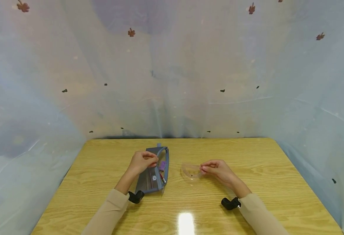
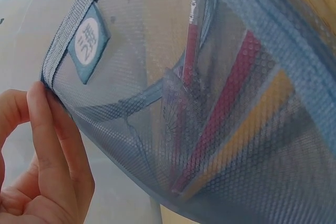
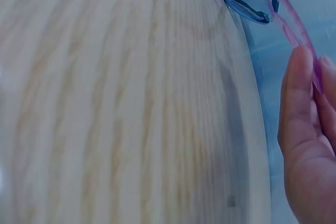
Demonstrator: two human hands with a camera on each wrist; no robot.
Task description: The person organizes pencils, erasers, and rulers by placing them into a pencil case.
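Note:
A grey-blue mesh pencil case (image 1: 143, 182) stands tilted on the table with its zipped side spread apart. My left hand (image 1: 142, 162) pinches the upper edge of that case between thumb and fingers. Through the mesh in the left wrist view I see a red pencil (image 2: 190, 51) with a pale eraser end, red and yellow strips, and a clear piece with printed lines. A purple item (image 1: 162, 165) lies in the case's mouth. To the right, my right hand (image 1: 219, 170) pinches one end of a clear, pinkish protractor (image 1: 188, 169), held apart from the case.
The wooden table (image 1: 248, 153) carries the case and has rounded far corners. A pale patterned curtain (image 1: 174, 71) hangs behind it and along both sides. Black wrist cameras (image 1: 230, 203) sit at both sleeves, and light glares off the table's near middle.

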